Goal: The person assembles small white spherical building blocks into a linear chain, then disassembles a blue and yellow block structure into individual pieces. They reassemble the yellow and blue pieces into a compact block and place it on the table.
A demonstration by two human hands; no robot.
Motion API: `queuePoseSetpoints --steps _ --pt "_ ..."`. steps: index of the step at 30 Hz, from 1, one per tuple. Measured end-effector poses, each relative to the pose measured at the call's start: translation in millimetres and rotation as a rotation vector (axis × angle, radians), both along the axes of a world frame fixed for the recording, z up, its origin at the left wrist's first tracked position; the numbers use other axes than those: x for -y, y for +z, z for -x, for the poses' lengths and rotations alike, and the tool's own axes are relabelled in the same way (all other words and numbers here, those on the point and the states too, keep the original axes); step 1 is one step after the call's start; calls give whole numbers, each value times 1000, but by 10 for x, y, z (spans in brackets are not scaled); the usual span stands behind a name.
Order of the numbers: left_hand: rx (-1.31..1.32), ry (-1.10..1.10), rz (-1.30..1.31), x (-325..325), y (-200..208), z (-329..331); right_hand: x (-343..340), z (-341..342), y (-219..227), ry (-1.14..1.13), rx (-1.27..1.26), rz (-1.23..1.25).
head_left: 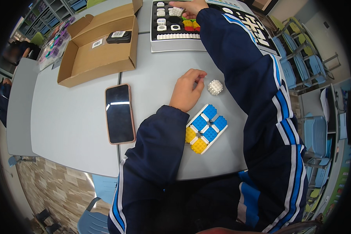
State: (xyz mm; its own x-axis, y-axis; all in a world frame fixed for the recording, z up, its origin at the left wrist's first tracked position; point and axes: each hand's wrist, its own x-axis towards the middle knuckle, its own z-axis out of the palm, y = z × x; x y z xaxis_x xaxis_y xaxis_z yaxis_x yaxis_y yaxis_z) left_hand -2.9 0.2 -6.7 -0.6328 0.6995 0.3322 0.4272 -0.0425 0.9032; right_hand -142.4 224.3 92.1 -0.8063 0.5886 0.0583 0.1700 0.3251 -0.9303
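Observation:
My right hand (192,7) reaches to the far side of the table, over an open kit tray (155,45). Its thumb and fingers close on a white studded block (176,11) above the compartments. My left hand (188,90) rests mid-table with its fingers curled in and nothing visible in them. Just right of it, not touching, sits a white studded ball (215,87). Nearer to me lies an assembly of blue and yellow studded blocks (206,128) joined by white strips.
An open cardboard box (82,78) holding a black case (119,37) stands at the far left. A phone (119,113) lies left of my left forearm. White parts fill a black tray (253,27) at the far right. Blue chairs (314,70) stand beyond the table; other people are at the left edge.

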Motion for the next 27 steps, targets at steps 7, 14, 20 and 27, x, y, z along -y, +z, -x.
queuePoseSetpoints --steps 7,14,20,27 --pt "11 -21 -5 -6 22 -17 -109 155 -65 61 85 -14" --pt "-2 -12 9 19 37 -2 -188 309 -133 135 164 -360" --pt "-6 -16 -10 -21 6 -10 -139 277 -192 102 125 -603" --pt "-15 6 -14 39 -16 19 92 341 -225 85 139 -660"
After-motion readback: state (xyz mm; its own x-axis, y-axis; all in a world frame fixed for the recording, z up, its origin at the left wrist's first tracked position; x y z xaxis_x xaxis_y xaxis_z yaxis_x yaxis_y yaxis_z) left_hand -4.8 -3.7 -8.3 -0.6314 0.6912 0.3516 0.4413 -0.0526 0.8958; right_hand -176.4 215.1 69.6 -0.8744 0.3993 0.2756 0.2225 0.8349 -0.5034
